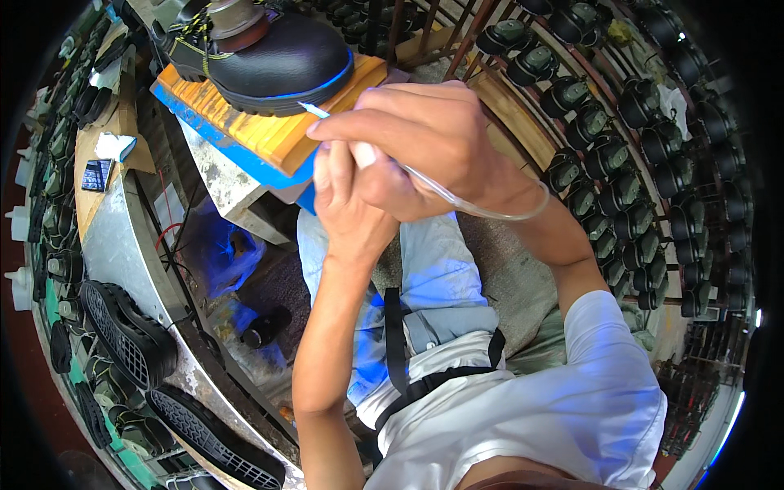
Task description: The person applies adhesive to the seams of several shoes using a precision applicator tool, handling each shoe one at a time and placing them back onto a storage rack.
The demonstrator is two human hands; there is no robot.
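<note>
A black boot [282, 59] with yellow-flecked laces rests on a yellow wooden board [265, 135]. A round metal piece [234, 20] stands at its top opening. My right hand [429, 135] is closed on a thin pen-like tool [312, 109], whose white tip lies close to the boot's sole edge at the toe. Bunched below it, my left hand [351, 192] presses against the right, fingers bent; what it grips is hidden. A clear thin tube [498, 215] passes beside my right wrist. Blue light falls along the toe's lower edge.
Racks of black shoes [608, 167] line the right side. On the left, a metal-edged bench [122, 245] has black soles [214, 437], a phone-like dark object [96, 175] and a white crumpled cloth or paper [114, 146]. A plastic bag [224, 249] lies below the board.
</note>
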